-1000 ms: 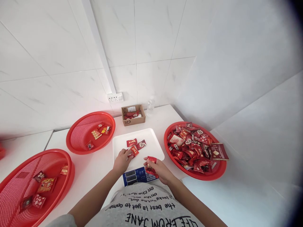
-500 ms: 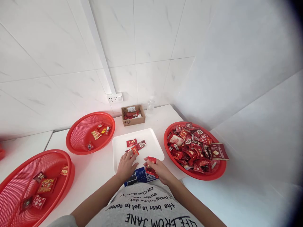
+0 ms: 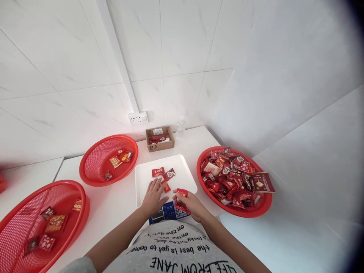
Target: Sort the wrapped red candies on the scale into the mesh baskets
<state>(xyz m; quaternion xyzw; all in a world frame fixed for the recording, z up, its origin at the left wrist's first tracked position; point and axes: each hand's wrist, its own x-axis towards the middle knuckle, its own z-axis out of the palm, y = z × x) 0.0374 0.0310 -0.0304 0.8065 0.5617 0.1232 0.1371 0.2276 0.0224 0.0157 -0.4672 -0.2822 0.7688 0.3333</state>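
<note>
A white weighing scale tray (image 3: 182, 170) lies in front of me with several small snack packets on it. A red packet (image 3: 157, 172) and a dark red packet (image 3: 170, 174) are at its middle. My left hand (image 3: 153, 196) rests over the tray, fingers stretched and apart, its fingertips at another red packet (image 3: 166, 186) that they partly cover. Above the scale's blue keypad (image 3: 170, 210), my right hand (image 3: 195, 207) is closed around red snack packets (image 3: 181, 199); how many it holds is unclear.
To the right, a red basket (image 3: 204, 198) is heaped with packets. Two more red baskets, one farther back (image 3: 85, 178) and one nearer (image 3: 85, 216), hold a few packets on the left. Behind the scale stand a cardboard box (image 3: 160, 146) and a clear plastic bottle (image 3: 181, 129).
My left hand has shifted slightly to the right over the tray. The red packet at its fingertips has turned and moved toward the right. My right hand stays in place with its packets.
</note>
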